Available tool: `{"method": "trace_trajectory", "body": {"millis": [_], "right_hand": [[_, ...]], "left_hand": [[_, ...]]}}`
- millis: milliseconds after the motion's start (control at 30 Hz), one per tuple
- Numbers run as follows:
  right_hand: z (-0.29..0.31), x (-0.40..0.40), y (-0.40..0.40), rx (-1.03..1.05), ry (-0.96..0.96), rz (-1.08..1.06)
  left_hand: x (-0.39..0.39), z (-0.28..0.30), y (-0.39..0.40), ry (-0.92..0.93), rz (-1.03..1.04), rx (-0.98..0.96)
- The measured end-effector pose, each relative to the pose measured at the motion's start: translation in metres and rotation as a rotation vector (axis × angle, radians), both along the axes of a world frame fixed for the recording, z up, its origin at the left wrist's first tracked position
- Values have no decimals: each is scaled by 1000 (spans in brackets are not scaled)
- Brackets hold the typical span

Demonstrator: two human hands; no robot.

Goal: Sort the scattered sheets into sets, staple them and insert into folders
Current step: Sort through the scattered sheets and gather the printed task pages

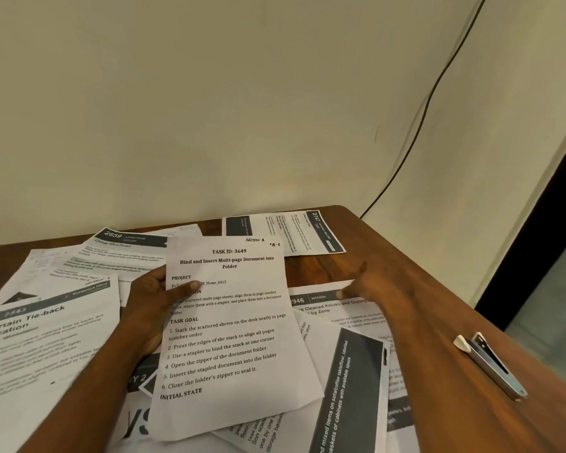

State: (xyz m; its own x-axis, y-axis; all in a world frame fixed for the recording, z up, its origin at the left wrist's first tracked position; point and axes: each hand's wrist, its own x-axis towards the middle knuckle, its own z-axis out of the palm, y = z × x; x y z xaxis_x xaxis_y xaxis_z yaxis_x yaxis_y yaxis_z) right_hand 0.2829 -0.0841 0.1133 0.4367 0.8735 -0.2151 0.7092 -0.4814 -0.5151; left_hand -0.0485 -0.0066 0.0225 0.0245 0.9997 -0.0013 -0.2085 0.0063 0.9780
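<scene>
My left hand (151, 299) holds a white sheet headed "TASK ID: 3649" (229, 338) by its left edge, thumb on the front, lifted above the pile. My right hand (363, 282) hovers with fingers spread over a sheet headed "Cleaned Knives" (327, 308), holding nothing. Several printed sheets lie scattered on the brown wooden table (422, 289): a "Curtain Tie-back" sheet (43, 341) at left, a "2659" sheet (128, 246) behind it, a "2747" sheet (285, 232) at the back. A silver stapler (490, 364) lies on the bare wood at right.
A cream wall stands right behind the table, with a black cable (428, 103) running down it. The table's right edge runs diagonally past the stapler, beside a dark window frame (543, 243). More dark-banded sheets (353, 397) overlap near the front.
</scene>
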Motion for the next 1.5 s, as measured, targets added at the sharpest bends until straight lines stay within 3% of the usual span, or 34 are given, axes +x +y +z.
{"method": "trace_trajectory", "body": {"millis": [200,400,800,933,1200,1300,1500], "right_hand": [[26,14,-23,-48,22,26],[0,38,0,-75,19,29],[-33,69,25,-11,198,-95],[-39,72,33,179,361,-187],[-26,68,27,827,341,-307],[-18,66,27,1016,425,-315],[0,65,20,1390,400,-363]], "left_hand": [[1,-2,2,0,-5,-1],[-1,-3,3,-1,-7,-6],[0,0,0,-25,-12,-9],[-1,-1,1,-25,-18,-11],[-1,-2,1,-57,-23,-19],[-1,0,1,-62,-13,-36],[-2,2,0,-46,-19,-31]]}}
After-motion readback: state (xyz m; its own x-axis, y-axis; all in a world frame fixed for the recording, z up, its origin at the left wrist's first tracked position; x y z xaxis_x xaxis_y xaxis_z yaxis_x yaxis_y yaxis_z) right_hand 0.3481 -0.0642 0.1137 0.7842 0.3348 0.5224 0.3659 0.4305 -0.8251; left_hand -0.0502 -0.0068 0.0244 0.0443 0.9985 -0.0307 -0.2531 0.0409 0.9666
